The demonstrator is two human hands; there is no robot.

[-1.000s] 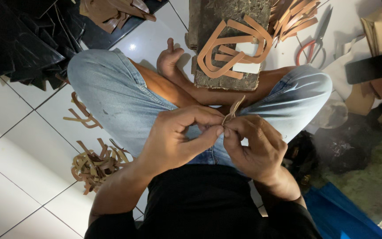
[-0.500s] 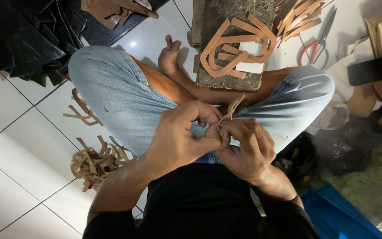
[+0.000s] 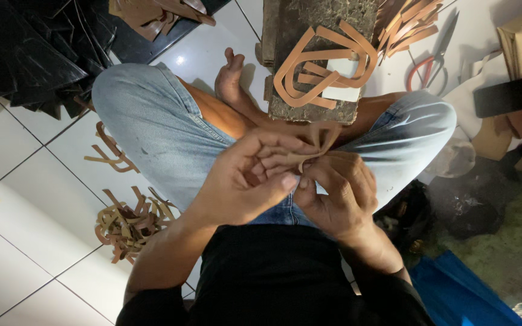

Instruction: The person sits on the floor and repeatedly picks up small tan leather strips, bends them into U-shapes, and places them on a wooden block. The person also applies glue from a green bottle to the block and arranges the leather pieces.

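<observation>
White tiled floor [image 3: 25, 241] fills the left side, and a person sits on it with crossed legs in light blue jeans. At far left, dark sheets [image 3: 31, 54] lie in a heap. Below them, a pile of tan leather scraps [image 3: 129, 223] rests on the tiles. In the middle, the left hand [image 3: 246, 178] and the right hand [image 3: 336, 193] are pressed together over the lap, and both pinch a thin tan leather strip [image 3: 318, 142]; its end stands up between the fingertips. How it is folded I cannot tell, the fingers hide it. Above the hands, a dark stone block [image 3: 327, 36] carries looped leather straps [image 3: 318, 69]. Further right, red-handled scissors [image 3: 433, 57] lie on the floor, and a blue sheet [image 3: 460, 293] shows at lower right.
</observation>
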